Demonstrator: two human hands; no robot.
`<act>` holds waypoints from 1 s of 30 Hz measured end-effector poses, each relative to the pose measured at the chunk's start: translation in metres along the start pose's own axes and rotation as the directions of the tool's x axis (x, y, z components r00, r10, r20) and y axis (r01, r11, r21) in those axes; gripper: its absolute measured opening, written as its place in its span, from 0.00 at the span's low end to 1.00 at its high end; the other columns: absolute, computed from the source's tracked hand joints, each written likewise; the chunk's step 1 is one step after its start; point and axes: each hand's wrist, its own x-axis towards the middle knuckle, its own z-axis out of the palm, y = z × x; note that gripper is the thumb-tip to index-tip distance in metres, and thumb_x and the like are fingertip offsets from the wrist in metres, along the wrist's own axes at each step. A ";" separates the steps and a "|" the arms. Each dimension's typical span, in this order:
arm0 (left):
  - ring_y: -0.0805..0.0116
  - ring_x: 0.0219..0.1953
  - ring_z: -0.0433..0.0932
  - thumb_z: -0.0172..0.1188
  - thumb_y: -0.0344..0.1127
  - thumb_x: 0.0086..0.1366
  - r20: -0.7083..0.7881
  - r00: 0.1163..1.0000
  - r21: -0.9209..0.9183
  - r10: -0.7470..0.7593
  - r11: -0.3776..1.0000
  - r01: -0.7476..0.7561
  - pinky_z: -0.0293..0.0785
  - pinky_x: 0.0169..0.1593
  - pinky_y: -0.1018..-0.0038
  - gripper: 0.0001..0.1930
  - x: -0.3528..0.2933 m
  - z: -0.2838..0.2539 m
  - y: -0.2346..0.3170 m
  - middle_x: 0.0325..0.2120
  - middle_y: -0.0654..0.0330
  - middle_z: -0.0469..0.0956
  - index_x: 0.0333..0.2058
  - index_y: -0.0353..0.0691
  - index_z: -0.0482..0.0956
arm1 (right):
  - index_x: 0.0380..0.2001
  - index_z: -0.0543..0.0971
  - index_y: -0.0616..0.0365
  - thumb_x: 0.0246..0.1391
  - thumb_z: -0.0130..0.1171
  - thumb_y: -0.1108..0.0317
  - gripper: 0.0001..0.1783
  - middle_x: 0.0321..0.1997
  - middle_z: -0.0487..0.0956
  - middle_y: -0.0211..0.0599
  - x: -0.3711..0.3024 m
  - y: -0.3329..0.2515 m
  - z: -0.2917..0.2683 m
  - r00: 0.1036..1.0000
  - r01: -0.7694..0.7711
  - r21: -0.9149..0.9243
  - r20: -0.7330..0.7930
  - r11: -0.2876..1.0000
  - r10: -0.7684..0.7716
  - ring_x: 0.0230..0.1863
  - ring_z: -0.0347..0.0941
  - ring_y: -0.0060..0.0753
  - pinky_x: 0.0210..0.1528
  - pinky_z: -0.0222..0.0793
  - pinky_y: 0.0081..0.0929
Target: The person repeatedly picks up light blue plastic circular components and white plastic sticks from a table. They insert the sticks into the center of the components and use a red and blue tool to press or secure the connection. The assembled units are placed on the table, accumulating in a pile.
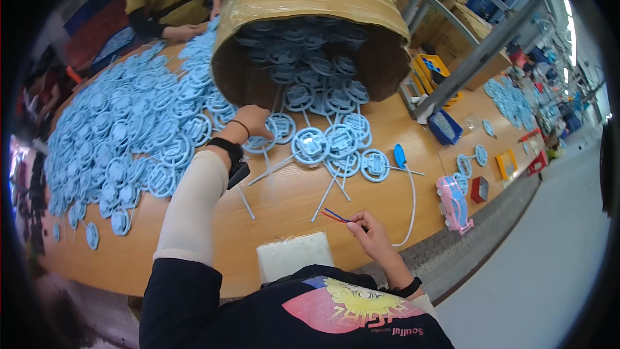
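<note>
My left hand (254, 120) reaches to the pile in front of the tipped cardboard drum. Its fingers curl down onto a light-blue plastic ring piece with a stick (260, 145), and the fingertips are partly hidden. My right hand (371, 232) is low over the table near my body, pinching a thin red and blue pair of wires (334, 216) that points left. Between the hands lie several more light-blue ring pieces (310, 146), some with white-blue sticks. A blue oval piece (400, 155) on a white cord (413, 203) rests right of them, and the cord curves down beside my right hand.
The large cardboard drum (223, 58) lies with its mouth toward me, ring pieces inside. A big heap of them (129, 123) covers the left side. A white sheet (294, 255), a pink toy car (454, 203), a blue bin (445, 127) and a metal post (481, 52) surround me. Someone works across the table.
</note>
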 end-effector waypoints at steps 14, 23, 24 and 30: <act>0.73 0.32 0.76 0.49 0.46 0.64 0.046 0.864 -0.845 -0.501 -0.481 -0.234 0.77 0.37 0.72 0.15 -0.190 0.074 0.093 0.32 0.65 0.76 0.40 0.42 0.73 | 0.30 0.70 0.57 0.51 0.54 0.64 0.08 0.21 0.75 0.37 0.051 -0.062 0.016 0.859 0.454 0.050 0.240 0.890 -0.452 0.22 0.73 0.35 0.25 0.65 0.27; 0.73 0.36 0.76 0.49 0.35 0.64 -0.081 0.868 -0.892 -0.490 -0.352 -0.282 0.77 0.41 0.70 0.14 -0.202 0.074 0.153 0.35 0.62 0.74 0.46 0.38 0.67 | 0.28 0.70 0.56 0.51 0.53 0.63 0.08 0.19 0.75 0.39 0.054 -0.047 -0.006 0.863 0.487 -0.225 0.269 0.844 -0.427 0.23 0.72 0.45 0.25 0.64 0.37; 0.72 0.37 0.75 0.49 0.34 0.64 -0.069 0.878 -0.883 -0.473 -0.381 -0.274 0.76 0.42 0.70 0.14 -0.201 0.072 0.157 0.36 0.62 0.73 0.48 0.38 0.66 | 0.28 0.70 0.56 0.51 0.53 0.63 0.08 0.19 0.75 0.39 0.054 -0.046 -0.008 0.869 0.472 -0.209 0.272 0.857 -0.412 0.23 0.72 0.45 0.25 0.64 0.37; 0.70 0.41 0.75 0.47 0.30 0.64 -0.049 0.916 -0.856 -0.399 -0.456 -0.244 0.74 0.46 0.70 0.16 -0.189 0.066 0.170 0.41 0.60 0.72 0.50 0.36 0.64 | 0.28 0.71 0.55 0.51 0.54 0.63 0.08 0.20 0.75 0.39 0.056 -0.040 -0.024 0.886 0.432 -0.161 0.259 0.887 -0.385 0.24 0.72 0.45 0.25 0.64 0.37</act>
